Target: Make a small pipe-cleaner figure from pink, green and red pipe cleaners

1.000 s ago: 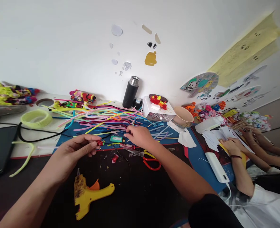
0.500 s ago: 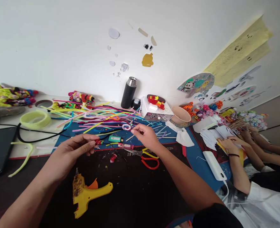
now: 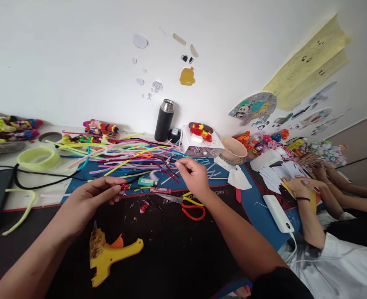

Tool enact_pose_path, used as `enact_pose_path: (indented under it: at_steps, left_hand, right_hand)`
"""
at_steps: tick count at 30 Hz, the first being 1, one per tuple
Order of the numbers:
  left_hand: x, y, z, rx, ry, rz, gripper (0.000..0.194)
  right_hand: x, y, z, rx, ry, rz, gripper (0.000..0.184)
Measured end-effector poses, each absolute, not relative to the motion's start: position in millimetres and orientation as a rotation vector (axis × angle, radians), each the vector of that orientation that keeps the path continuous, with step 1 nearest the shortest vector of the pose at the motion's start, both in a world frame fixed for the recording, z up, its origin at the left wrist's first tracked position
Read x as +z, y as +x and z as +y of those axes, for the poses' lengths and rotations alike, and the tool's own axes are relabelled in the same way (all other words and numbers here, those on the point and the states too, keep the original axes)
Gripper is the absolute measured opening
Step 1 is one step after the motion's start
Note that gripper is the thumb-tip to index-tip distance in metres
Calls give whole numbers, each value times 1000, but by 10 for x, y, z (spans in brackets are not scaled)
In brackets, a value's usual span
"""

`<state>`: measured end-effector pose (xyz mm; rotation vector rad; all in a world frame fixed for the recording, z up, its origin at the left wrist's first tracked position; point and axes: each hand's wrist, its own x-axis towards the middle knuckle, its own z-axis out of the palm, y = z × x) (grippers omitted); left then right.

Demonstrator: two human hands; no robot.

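My left hand (image 3: 104,193) pinches a small red fuzzy piece with a green tip (image 3: 125,187) between thumb and fingers. Across from it, my right hand (image 3: 193,174) is closed in a pinch over the heap of pipe cleaners (image 3: 130,151); what its fingertips hold, if anything, I cannot make out. A pale, blurred thing (image 3: 154,175) shows to the left of those fingertips. Below the hands lie a second red fuzzy piece (image 3: 144,207), a green lighter (image 3: 146,182), a pink lighter (image 3: 160,190) and scissors (image 3: 183,201) with red and yellow handles.
A yellow glue gun (image 3: 110,255) lies on the dark mat nearest me. Behind stand a black flask (image 3: 164,120), a white box (image 3: 199,143) and a bowl (image 3: 234,150). A white power bank (image 3: 278,214) is at right, beside a co-worker's hands (image 3: 298,189) over papers.
The white ring at my right fingertips is no longer clear there; a pale blur shows lower and farther left. My left hand still holds the red piece. The whole view has shifted slightly.
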<state>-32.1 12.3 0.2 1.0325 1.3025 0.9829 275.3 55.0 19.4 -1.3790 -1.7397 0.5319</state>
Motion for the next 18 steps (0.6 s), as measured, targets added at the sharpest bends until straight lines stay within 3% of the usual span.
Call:
enact_pose_path:
  at_steps: [8,13,18]
  left_hand:
    - [-54,-358,129,974,1085,1301,55]
    - [-11,-334,121,961,1081,1310,57]
    - [-10,-319,113,974,1083,1294,53]
  right_hand:
    - [405,2822,655,760,-1275,-1277,31]
    - [270,3134,686,974,-1316,-794,33]
    - [56,3475,769,1006,-1370,-653,37]
